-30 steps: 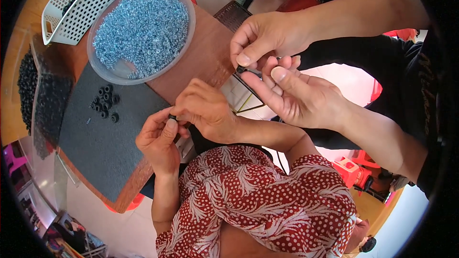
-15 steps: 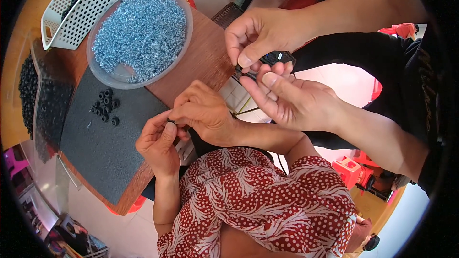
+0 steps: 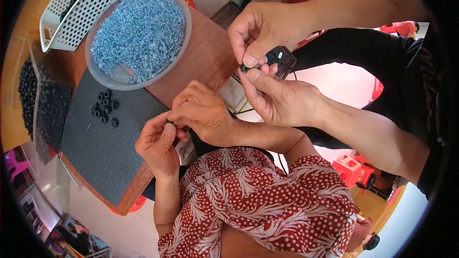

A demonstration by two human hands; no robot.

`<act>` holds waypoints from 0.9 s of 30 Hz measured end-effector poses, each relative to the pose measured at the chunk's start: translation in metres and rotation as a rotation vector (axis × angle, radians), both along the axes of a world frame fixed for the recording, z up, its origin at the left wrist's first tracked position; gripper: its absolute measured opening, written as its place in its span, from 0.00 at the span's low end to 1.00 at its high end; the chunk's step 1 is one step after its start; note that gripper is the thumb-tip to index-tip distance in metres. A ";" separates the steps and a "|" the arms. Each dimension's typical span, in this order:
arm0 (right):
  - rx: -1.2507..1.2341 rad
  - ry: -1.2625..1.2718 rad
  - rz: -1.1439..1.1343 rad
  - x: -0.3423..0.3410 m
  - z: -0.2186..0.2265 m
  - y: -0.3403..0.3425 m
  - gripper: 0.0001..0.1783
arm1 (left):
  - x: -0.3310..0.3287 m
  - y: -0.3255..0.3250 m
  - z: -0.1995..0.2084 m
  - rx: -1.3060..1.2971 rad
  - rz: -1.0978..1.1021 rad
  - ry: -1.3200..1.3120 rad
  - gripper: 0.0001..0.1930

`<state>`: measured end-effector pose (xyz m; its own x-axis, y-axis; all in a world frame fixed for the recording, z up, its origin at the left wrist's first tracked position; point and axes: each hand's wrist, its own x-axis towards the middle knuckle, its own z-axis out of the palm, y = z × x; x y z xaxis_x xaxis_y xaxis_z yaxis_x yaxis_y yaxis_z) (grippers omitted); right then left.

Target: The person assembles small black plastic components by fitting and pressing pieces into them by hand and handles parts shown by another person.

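Note:
My left hand [image 3: 160,143] is closed, pinching a small black piece [image 3: 170,122] between thumb and fingers. Over it bends my right hand [image 3: 203,114], its fingers closed together at the same piece; the fingers hide most of it. Left of my hands, on a dark grey mat [image 3: 103,157], lies a loose cluster of small black rings [image 3: 104,104] with holes through their middles. A tiny coil-like bit [image 3: 89,126] lies beside them.
A clear round tub [image 3: 187,50] full of small bluish springs stands behind the mat. A white perforated basket [image 3: 86,24] and a clear bin [image 3: 50,107] of black parts stand left. At right, a co-worker's hands [image 3: 275,62] work on a small dark piece.
My hands keep the same hold on the black piece and hardly move. The co-worker's two hands have come closer together, the lower one shifting up.

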<state>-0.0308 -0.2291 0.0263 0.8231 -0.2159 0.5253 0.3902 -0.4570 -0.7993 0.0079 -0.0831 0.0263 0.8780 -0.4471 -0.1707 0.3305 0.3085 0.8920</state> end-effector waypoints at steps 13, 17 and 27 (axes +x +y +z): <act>-0.006 0.009 0.003 0.000 0.002 0.001 0.12 | -0.001 0.001 -0.001 -0.006 0.014 0.012 0.11; -0.015 0.008 0.010 0.000 0.000 -0.001 0.12 | -0.001 0.000 -0.001 0.018 0.023 0.008 0.10; 0.011 -0.028 -0.001 0.001 0.001 0.002 0.12 | -0.002 0.000 0.000 0.011 0.027 0.028 0.10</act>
<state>-0.0302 -0.2275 0.0270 0.8081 -0.2223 0.5455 0.4121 -0.4484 -0.7932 0.0060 -0.0830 0.0259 0.8847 -0.4211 -0.2001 0.3470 0.3082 0.8858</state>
